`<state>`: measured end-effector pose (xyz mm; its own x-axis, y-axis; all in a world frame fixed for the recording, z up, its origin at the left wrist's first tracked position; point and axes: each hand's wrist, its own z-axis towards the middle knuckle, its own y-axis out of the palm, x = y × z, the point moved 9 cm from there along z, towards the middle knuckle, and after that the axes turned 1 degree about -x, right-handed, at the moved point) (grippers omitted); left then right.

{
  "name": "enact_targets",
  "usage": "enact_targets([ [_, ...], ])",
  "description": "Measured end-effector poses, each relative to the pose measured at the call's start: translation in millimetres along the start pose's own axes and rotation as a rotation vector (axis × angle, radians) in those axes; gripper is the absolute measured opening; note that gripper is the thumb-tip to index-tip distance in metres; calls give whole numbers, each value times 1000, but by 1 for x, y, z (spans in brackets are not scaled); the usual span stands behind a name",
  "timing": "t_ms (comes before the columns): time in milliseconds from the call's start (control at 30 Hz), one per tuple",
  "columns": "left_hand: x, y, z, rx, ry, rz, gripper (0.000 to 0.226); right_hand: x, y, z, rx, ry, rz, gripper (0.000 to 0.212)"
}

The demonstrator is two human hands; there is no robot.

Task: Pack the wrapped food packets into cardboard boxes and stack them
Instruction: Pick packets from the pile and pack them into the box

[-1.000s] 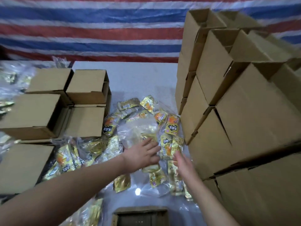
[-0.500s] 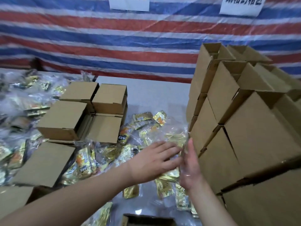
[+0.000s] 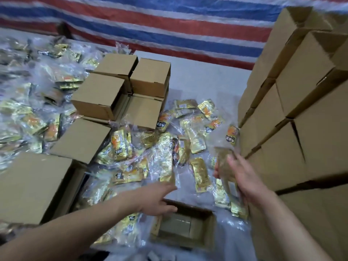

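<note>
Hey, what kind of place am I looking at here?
Probably a makeshift food packing station: gold foil snack packets in clear wrap cover the table, plain brown cardboard boxes are stacked high on the right, and a red, white and blue striped tarp serves as the back wall.

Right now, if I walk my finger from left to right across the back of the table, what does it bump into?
Heap of shiny packets in clear bags → group of closed small boxes → bare grey table → tall stack of open cardboard boxes.

Glossy gold foil packets (image 3: pixel 199 174) in clear plastic, matt cardboard boxes (image 3: pixel 98 95)
</note>
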<state>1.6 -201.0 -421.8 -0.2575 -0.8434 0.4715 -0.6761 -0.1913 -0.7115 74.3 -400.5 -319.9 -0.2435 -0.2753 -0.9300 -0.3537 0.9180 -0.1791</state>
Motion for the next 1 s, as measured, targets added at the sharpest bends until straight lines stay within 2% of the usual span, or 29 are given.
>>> enact_targets([
  [33,-4,11,0,-34,-33,-21,63,-1,15,-6,-69,-18,-40,52],
  [100,-10,18,5,0,-68,-129,42,1,53,-18,-257,-28,-151,33],
  [200,-18,15,9,19,-93,-309,32,19,98,-31,-490,-99,-441,14],
  [267,-18,10,14,22,-63,-308,30,36,113,-31,-565,-115,-639,25],
  [367,-15,-6,23,55,-37,-275,36,58,116,-14,-566,-48,-866,35],
  [500,-16,-14,39,53,9,-267,35,68,124,13,-617,23,-975,40],
  [633,-23,-17,41,93,-4,-349,32,88,132,37,-726,149,-1055,56],
  [700,-28,-18,41,132,-15,-346,32,104,143,40,-788,180,-1054,67],
  [767,-29,-17,40,164,-1,-320,31,130,147,38,-826,233,-1154,73],
  [867,-20,-10,40,179,56,-249,31,167,141,33,-770,320,-1247,78],
  [1000,-13,-8,41,199,76,-240,30,173,136,27,-625,362,-1066,71],
])
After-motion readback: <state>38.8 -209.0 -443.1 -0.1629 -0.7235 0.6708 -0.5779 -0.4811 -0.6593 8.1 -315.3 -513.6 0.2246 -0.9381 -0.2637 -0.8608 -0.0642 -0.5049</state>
